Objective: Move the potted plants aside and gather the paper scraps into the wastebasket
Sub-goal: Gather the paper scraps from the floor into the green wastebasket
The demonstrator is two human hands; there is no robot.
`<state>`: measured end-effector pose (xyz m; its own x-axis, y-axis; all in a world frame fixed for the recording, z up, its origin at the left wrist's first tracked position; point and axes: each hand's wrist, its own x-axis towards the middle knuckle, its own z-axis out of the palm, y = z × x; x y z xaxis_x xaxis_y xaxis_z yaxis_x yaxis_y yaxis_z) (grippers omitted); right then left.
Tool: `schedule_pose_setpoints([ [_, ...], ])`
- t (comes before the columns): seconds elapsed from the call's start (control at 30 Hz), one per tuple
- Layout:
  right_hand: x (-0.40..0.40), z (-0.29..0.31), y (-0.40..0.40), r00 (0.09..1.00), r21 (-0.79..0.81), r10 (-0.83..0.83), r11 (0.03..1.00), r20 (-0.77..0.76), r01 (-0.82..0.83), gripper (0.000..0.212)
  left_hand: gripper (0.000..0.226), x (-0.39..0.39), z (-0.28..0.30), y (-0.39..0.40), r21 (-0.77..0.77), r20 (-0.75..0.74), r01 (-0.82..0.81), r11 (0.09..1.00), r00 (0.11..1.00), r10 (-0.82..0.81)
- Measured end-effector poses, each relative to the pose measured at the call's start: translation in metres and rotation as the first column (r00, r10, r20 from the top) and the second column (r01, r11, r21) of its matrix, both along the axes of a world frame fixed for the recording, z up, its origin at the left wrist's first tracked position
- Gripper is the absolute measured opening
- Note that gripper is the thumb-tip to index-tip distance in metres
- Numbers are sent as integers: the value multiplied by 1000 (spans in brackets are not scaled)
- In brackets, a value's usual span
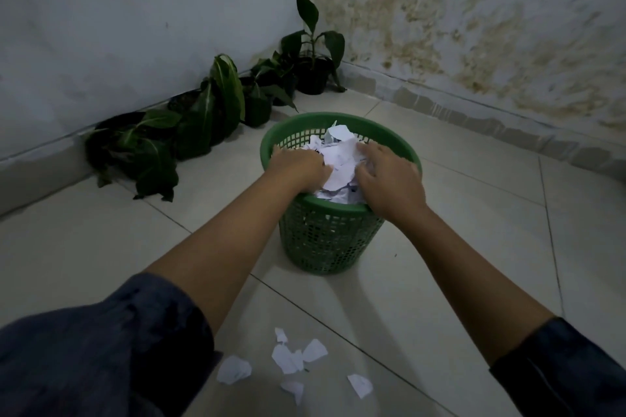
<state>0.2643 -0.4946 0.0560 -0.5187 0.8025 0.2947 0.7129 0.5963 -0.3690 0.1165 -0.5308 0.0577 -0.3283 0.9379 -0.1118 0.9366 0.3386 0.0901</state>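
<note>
A green mesh wastebasket point(325, 240) stands on the tiled floor, heaped with white paper scraps point(338, 159). My left hand point(298, 167) and my right hand point(389, 181) are both over the basket's mouth, fingers curled around the pile of scraps from either side. Several more paper scraps point(288, 362) lie on the floor between my forearms, close to me. Potted plants point(216, 108) in dark pots stand in a row along the left wall, with one taller plant point(313, 57) in the corner.
Two stained walls meet in a corner behind the basket. Pale floor tiles point(474, 213) spread to the right of the basket. My dark sleeves fill the lower corners of the view.
</note>
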Motion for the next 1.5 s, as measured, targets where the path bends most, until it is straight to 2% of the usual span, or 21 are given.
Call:
schedule_pose_setpoints([
  [0.03, -1, 0, 1, 1000, -2, -1, 1000, 12, 1, 46, 47, 0, 1, -1, 25, 28, -25, 999, 999, 24],
  [0.1, 0, 0, 0, 999, 4, -8, 1000, -31, 8, 44, 42, 1, 3, -7, 238, 119, -87, 967, 991, 60],
  [0.17, 3, 0, -2, 990, 33, -20, 999, -140, 25, 41, 39, 1, 6, -20, 502, 228, -140, 853, 973, 25],
  [0.23, 9, -2, -6, 965, 39, -25, 999, -261, 37, 35, 36, -2, 9, -35, 679, 386, -213, 703, 918, -95],
  [0.37, 22, -14, -26, 905, 49, 41, 999, -424, -22, 29, 24, -10, 4, -63, 772, 554, -365, 521, 787, -270],
  [0.5, 35, -35, -62, 855, 190, 121, 981, -504, -27, 30, 23, -13, -26, -94, 771, 603, -473, 425, 757, -251],
  [0.57, 45, -54, -82, 860, 283, 193, 957, -472, -60, 28, 23, -11, -56, -117, 734, 618, -462, 498, 758, -209],
  [0.63, 56, -81, -102, 888, 317, 264, 937, -376, -144, 28, 27, -8, -93, -145, 642, 629, -360, 677, 752, -196],
  [0.7, 68, -113, -121, 931, 273, 282, 937, -230, -217, 30, 44, 0, -134, -172, 494, 584, -191, 848, 796, -161],
  [0.73, 73, -130, -131, 952, 227, 263, 948, -154, -225, 32, 56, 6, -155, -185, 400, 534, -155, 903, 841, -92],
  [0.77, 77, -146, -143, 971, 159, 221, 966, -89, -205, 36, 62, 14, -171, -199, 310, 475, -190, 932, 880, 22],
  [0.83, 84, -172, -166, 995, -13, 94, 995, 16, -94, 48, 73, 33, -197, -225, 177, 410, -320, 931, 884, 225],
  [0.87, 87, -183, -177, 997, -101, 40, 994, 68, -33, 55, 85, 43, -206, -236, 142, 406, -336, 931, 878, 254],
  [0.93, 89, -199, -195, 990, -252, -5, 967, 140, 40, 64, 103, 57, -221, -253, 137, 387, -249, 959, 904, 179],
  [0.97, 88, -205, -201, 988, -290, 1, 956, 152, 43, 67, 102, 62, -226, -255, 150, 370, -187, 971, 921, 120],
  [1.07, 79, -214, -198, 986, -316, 119, 946, 121, -76, 76, 92, 67, -230, -239, 162, 400, -74, 984, 917, 3],
  [1.17, 68, -215, -184, 952, -366, 302, 892, 51, -264, 76, 92, 62, -217, -214, 134, 533, 123, 983, 828, -177],
  [1.27, 64, -213, -174, 927, -377, 375, 860, 6, -345, 72, 75, 46, -202, -203, 148, 643, 246, 958, 712, -282],
  [1.37, 66, -213, -171, 943, -316, 325, 889, -72, -331, 59, 56, 28, -202, -202, 183, 595, 385, 905, 689, -414],
  [1.5, 70, -215, -171, 957, -152, 261, 948, -124, -278, 34, 44, 14, -213, -208, 312, 405, 391, 866, 769, -494],
])
